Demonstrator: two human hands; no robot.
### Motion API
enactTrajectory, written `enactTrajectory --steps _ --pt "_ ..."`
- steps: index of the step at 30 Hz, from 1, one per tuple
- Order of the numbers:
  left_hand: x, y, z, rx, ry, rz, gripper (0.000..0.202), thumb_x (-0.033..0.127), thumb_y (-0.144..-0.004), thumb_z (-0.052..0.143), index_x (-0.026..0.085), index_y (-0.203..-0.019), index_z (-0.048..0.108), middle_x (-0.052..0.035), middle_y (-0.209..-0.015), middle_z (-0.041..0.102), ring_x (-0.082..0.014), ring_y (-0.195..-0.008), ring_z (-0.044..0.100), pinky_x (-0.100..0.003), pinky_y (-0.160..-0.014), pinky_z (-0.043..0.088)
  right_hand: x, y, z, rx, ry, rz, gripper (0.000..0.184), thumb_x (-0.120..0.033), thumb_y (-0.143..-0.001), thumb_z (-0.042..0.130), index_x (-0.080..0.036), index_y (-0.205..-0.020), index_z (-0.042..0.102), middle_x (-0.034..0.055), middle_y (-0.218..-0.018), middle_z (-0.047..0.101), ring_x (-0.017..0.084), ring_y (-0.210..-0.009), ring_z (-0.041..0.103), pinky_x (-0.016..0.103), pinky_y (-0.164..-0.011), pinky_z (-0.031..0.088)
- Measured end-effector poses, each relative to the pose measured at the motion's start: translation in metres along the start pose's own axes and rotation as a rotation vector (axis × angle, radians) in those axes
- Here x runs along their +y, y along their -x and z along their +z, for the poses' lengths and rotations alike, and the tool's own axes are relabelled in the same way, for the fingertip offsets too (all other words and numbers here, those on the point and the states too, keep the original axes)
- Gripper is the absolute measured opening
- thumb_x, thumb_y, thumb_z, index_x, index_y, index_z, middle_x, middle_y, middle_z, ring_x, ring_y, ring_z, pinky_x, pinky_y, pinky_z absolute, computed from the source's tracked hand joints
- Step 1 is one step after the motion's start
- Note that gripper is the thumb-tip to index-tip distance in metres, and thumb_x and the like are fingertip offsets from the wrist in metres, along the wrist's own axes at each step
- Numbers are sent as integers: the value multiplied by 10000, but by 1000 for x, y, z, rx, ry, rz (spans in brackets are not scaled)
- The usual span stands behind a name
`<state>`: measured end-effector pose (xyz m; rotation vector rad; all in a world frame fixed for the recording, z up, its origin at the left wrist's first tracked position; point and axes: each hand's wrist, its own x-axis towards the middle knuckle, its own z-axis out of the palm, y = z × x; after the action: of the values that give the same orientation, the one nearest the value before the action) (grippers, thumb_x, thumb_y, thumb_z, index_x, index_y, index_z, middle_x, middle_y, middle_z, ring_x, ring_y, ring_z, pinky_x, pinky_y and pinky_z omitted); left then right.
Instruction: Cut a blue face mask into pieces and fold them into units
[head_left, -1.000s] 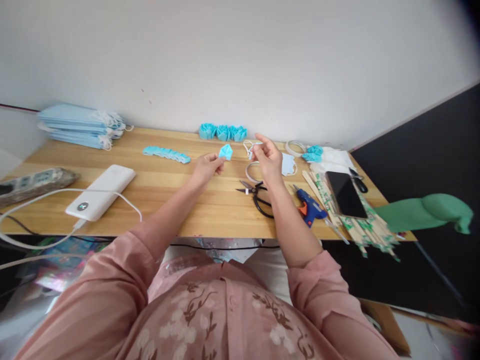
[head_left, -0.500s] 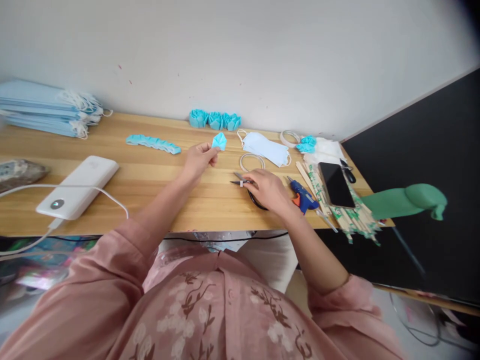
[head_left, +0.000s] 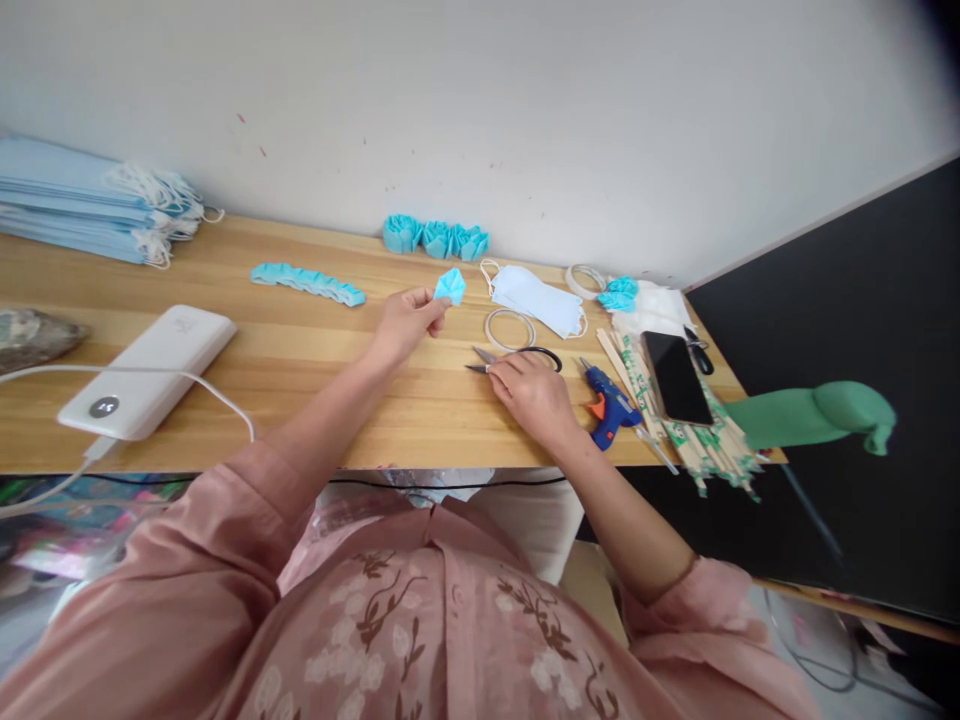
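Pinching the lower edge of a folded blue piece [head_left: 451, 286] between thumb and fingers, my left hand [head_left: 407, 322] holds it up over the middle of the table [head_left: 420, 400], its pointed end away from me. I judge it nearly weightless and soft, stiffened a little by its creases, not slippery but easily crushed; its lower edge, where the layers seem to gather, looks the place to hold, with a light press. My right hand [head_left: 534, 395] lies over the scissors [head_left: 484, 357], fingers curled at their middle; I cannot tell whether they clasp the metal or merely rest there, because my knuckles cover the pivot and part of the handles (one black loop does show beyond). These should feel heavier and rigid, safest taken by the handles, away from the points. My left thumb and fingers hide the piece's lower edge, so I cannot count its layers. Farther out, the blue flowers [head_left: 437, 238] stand too close together for me to separate every petal, and the mask stack [head_left: 71, 200] is cut off at the left.
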<state>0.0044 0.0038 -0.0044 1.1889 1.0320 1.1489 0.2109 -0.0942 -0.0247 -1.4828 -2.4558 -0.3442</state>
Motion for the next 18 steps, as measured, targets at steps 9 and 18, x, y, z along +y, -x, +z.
enactTrajectory --steps 9,18 --pt "5 4 2 -15 36 -1 249 216 -775 647 173 -565 520 33 -522 526 -71 -493 439 -232 -554 370 -3 -4 -3 30 -5 22 266 -187 -996 465 -168 -858 691 101 -888 738 232 -855 631 353 -767 452" --pt "1 5 2 -56 37 8 254 226 -776 653 165 -561 533 23 -529 545 -70 -496 448 -231 -556 367 15 -8 1 49 -464 407 139 -239 -912 541 -205 -886 673 52 -836 752 198 -751 679 308 -699 473"
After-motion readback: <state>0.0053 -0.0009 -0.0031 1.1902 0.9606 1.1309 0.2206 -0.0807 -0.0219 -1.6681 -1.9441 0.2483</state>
